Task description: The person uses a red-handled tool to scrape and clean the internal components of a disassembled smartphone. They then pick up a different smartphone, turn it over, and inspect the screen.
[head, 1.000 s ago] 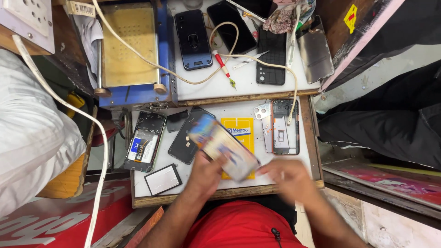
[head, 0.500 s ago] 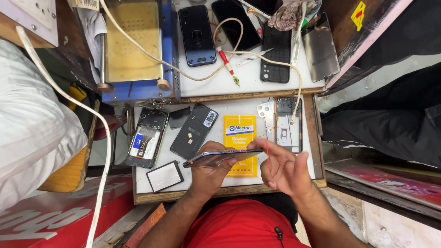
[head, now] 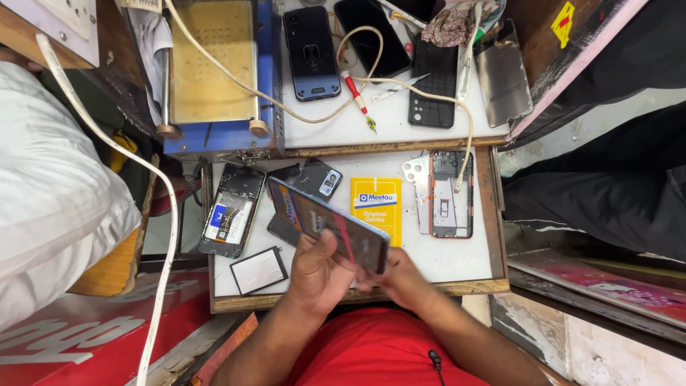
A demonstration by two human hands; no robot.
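Smartphone (head: 329, 225) lifted over tray (head: 464, 268), screen lit | left hand (head: 318, 268) grasping it | right hand (head: 400, 275) supports underneath | opened phones untouched

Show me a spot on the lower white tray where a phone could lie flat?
Bare white shows below the yellow packet and orange-edged phone frame, near the tray's front rim. The left side is crowded: opened phone, small white panel.

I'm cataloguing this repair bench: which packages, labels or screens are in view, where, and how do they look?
Lit phone screen: held in both hands, tilted, over the lower tray.
Yellow packet: flat on the lower tray, rectangular, blue and white label on top.
Dark screen: upper shelf, black, unlit.
Yellow sticker: top right on the wooden edge, diamond-shaped, red mark.
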